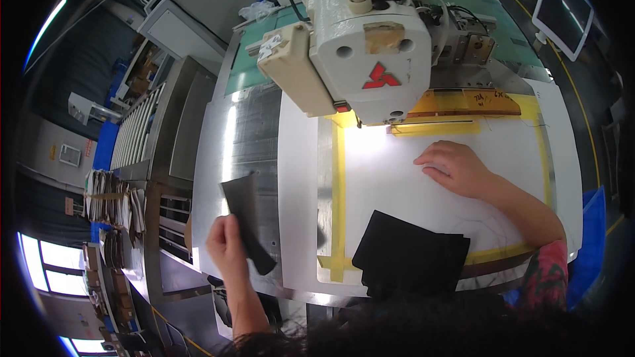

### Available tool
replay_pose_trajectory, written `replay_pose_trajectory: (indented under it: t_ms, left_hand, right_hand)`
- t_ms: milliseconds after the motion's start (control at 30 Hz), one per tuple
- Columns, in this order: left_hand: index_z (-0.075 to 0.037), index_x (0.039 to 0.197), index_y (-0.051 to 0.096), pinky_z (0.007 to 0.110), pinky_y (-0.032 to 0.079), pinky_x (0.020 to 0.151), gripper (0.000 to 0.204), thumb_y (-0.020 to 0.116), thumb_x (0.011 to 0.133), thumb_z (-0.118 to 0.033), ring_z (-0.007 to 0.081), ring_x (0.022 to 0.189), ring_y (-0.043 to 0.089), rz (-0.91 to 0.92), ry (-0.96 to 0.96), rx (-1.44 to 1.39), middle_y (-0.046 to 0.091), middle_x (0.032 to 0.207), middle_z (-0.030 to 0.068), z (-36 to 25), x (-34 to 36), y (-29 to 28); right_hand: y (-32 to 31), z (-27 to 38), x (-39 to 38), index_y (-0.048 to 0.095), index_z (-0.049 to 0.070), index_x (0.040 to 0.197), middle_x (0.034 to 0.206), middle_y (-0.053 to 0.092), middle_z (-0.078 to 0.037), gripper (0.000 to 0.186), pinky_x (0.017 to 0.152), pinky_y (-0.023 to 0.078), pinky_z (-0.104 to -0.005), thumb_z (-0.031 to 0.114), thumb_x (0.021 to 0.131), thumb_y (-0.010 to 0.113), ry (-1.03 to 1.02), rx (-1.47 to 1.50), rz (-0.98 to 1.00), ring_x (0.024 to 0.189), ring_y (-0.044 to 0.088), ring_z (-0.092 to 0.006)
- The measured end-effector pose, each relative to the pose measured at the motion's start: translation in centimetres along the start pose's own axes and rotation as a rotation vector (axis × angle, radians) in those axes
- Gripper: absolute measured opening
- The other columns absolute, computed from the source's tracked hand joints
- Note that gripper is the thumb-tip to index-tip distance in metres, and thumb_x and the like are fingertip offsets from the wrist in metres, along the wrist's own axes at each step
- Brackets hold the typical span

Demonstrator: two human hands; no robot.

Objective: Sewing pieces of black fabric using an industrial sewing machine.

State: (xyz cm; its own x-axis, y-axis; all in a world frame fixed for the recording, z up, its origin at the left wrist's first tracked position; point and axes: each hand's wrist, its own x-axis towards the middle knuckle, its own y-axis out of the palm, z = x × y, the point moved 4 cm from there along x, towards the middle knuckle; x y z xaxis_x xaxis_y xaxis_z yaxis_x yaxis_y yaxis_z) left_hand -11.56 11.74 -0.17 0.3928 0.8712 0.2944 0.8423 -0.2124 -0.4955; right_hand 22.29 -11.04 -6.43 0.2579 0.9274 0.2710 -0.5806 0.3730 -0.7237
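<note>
Steel table [254,125]: left hand [225,244] pinches dark strip [246,215]; right hand [456,168] apart.

The left hand [226,246] sits at the lower left of the frame, its bare forearm rising from the bottom edge. The hand is raised and its fingers [233,228] are pinched shut on a thin dark strip (thumb side toward the centre). The right hand [455,167] lies right of centre, palm down, fingers spread flat and pointing left. Its forearm runs down to the lower right, ending in a patterned sleeve.
</note>
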Motion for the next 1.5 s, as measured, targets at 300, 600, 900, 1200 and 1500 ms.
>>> replay_pose_trajectory:
  t_ms: [300, 600, 900, 1200, 1500]
  left_hand:
    - [-0.003, 0.105, 0.062, 0.036, 0.049, 0.081, 0.035, 0.074, 0.078, -0.022, 0.0278, 0.090, 0.063, 0.479, 0.857, 0.324, 0.065, 0.099, 0.0117, -5.8, 7.4, 20.0]
    - [-0.002, 0.104, 0.066, 0.031, 0.050, 0.074, 0.026, 0.071, 0.083, -0.017, 0.0161, 0.082, 0.062, 0.899, 0.135, 0.117, 0.068, 0.092, 0.0059, -0.7, 11.6, 21.7]
    - [0.001, 0.102, 0.063, 0.038, 0.049, 0.078, 0.022, 0.065, 0.082, -0.009, 0.0298, 0.087, 0.063, 0.526, 0.621, 0.332, 0.067, 0.095, 0.0139, -0.7, 11.2, 23.9]
    - [-0.010, 0.112, 0.063, 0.043, 0.045, 0.093, 0.039, 0.071, 0.078, -0.028, 0.0286, 0.112, 0.057, 0.901, 1.030, 0.229, 0.060, 0.119, 0.0112, -7.9, -0.6, 25.0]
    - [-0.011, 0.141, 0.040, 0.048, 0.027, 0.110, 0.072, 0.063, 0.082, -0.046, 0.0370, 0.132, 0.038, 0.932, 0.987, 0.524, 0.035, 0.147, 0.0171, -9.1, -0.9, 30.2]
  right_hand:
    - [1.4, -0.1, 0.0, 0.058, 0.010, 0.119, 0.111, 0.060, -0.005, 0.035, 0.090, 0.046, -0.0372, 0.016, 0.084, 0.062, -0.160, -0.186, 0.053, 0.104, 0.056, -0.0232]
    - [4.6, 2.4, 5.1, 0.057, 0.009, 0.120, 0.120, 0.058, -0.005, 0.036, 0.099, 0.043, -0.0368, 0.018, 0.085, 0.054, -0.800, -0.619, -0.104, 0.116, 0.053, -0.0215]
    - [4.0, -2.2, 3.4, 0.058, 0.001, 0.116, 0.123, 0.059, -0.011, 0.033, 0.100, 0.043, -0.0360, 0.017, 0.088, 0.052, -0.523, -0.618, 0.031, 0.119, 0.054, -0.0254]
    - [-3.3, -5.1, -4.6, 0.049, -0.002, 0.130, 0.138, 0.046, -0.017, 0.048, 0.108, 0.032, -0.0434, 0.020, 0.088, 0.055, -0.008, -0.512, 0.058, 0.133, 0.040, -0.0300]
    - [-3.1, -5.7, -4.0, 0.043, -0.005, 0.134, 0.141, 0.043, -0.018, 0.064, 0.111, 0.024, -0.0459, 0.043, 0.092, 0.053, 0.078, -0.540, 0.016, 0.135, 0.036, -0.0292]
